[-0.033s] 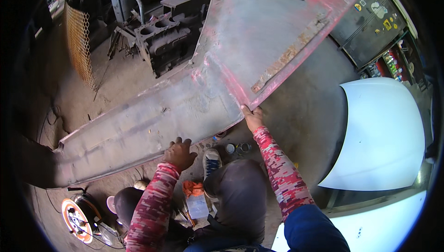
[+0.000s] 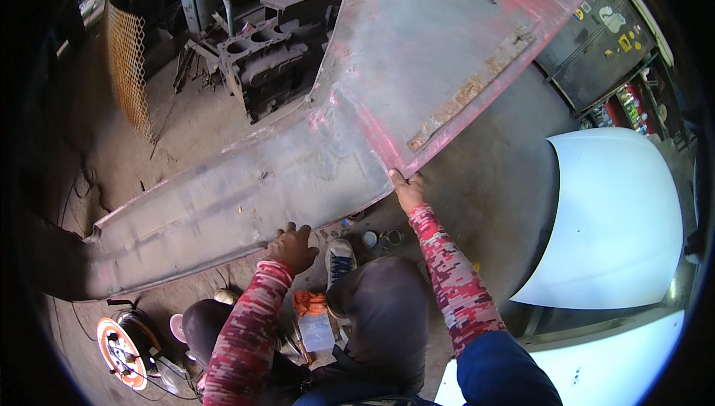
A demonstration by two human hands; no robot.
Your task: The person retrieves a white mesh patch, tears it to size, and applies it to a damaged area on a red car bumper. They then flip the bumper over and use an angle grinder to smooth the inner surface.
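Observation:
A large grey sheet-metal panel (image 2: 439,48) with pink patches and a rusty strip (image 2: 469,86) stretches diagonally across my view, its narrower section reaching down to the left. My right hand (image 2: 407,186) grips its lower corner, fingers closed on the edge. At the lower edge of the narrow section, my left hand (image 2: 292,249) is open with fingers apart; whether it touches the metal is unclear. Below my hands are my sneaker (image 2: 339,263), an orange rag (image 2: 309,302), a clear plastic container (image 2: 317,331) and small cans (image 2: 370,239).
White body panels (image 2: 596,212) lie at right, near a dark sticker-covered cabinet (image 2: 588,41) and shelves (image 2: 633,104). An engine block (image 2: 268,71) and expanded-metal mesh (image 2: 126,71) stand beyond the panel. An orange cable reel (image 2: 123,354) with trailing cords sits at lower left.
The upper part of the panel has shifted very slightly to the right. My hands keep nearly the same position and shape.

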